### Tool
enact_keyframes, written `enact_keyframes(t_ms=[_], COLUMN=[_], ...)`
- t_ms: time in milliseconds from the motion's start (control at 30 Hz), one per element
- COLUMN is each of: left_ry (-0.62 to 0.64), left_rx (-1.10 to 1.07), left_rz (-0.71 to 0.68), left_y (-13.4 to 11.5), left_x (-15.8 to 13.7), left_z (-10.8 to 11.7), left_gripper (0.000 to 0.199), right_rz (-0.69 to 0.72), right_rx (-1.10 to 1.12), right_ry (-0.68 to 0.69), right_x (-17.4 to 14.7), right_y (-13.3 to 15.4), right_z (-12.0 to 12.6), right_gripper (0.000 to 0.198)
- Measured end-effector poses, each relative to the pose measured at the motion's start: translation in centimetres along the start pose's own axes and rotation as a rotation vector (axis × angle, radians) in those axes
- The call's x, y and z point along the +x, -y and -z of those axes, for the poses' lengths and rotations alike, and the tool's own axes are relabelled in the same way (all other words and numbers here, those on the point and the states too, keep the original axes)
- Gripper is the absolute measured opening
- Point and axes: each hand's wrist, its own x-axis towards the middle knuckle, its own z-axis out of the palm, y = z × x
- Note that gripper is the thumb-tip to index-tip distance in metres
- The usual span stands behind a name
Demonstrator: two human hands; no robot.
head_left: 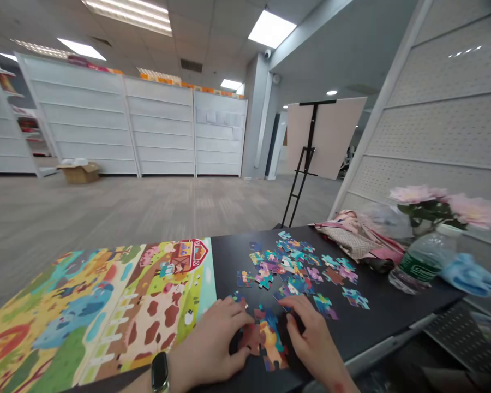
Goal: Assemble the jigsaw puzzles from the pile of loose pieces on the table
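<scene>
My left hand [219,339], with a dark watch at its wrist, rests at the table's near edge. Its thumb and curled fingers close around the edge of a reddish-brown puzzle piece [250,339]. That piece lies against a small joined section of puzzle [271,338] with an orange figure on blue. To the right of this section is my right hand [311,334], thumb and index finger apart, the index tip touching down near a piece at the section's upper edge. Many loose puzzle pieces [294,265] lie scattered beyond both hands, some overlapping.
A colourful farm-and-animal picture sheet [151,322] covers the left. At the right of the black table [233,254] are a patterned cloth bag [352,240], a water bottle [419,262], pink flowers [474,210] and a blue cloth [470,274]. An easel [306,164] stands beyond.
</scene>
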Motion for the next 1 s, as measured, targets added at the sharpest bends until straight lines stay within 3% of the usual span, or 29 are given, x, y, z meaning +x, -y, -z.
enact_keyframes(t_ms=[200,433,800,1000], left_ry=[-0.051,-0.057,-0.054,-0.006], left_rx=[-0.031,0.066,0.12,-0.036], left_rz=[0.049,0.043,0.071,0.075], left_y=[0.7,0.2,0.1,0.5], left_x=[0.2,0.3,0.8,0.5], left_z=[-0.8,-0.7,-0.6,-0.1], left_gripper=[0.035,0.023,0.016,0.023], right_rz=[-0.047,0.086,0.129,0.131], right_rx=[0.021,-0.047,-0.072,-0.025], right_ry=[0.026,0.264,0.271,0.312], right_x=[0.1,0.3,0.2,0.3], right_y=[0.8,2.3,1.9,2.0], right_z=[0.4,0.4,0.4,0.8], right_gripper=[0.026,0.029,0.027,0.025])
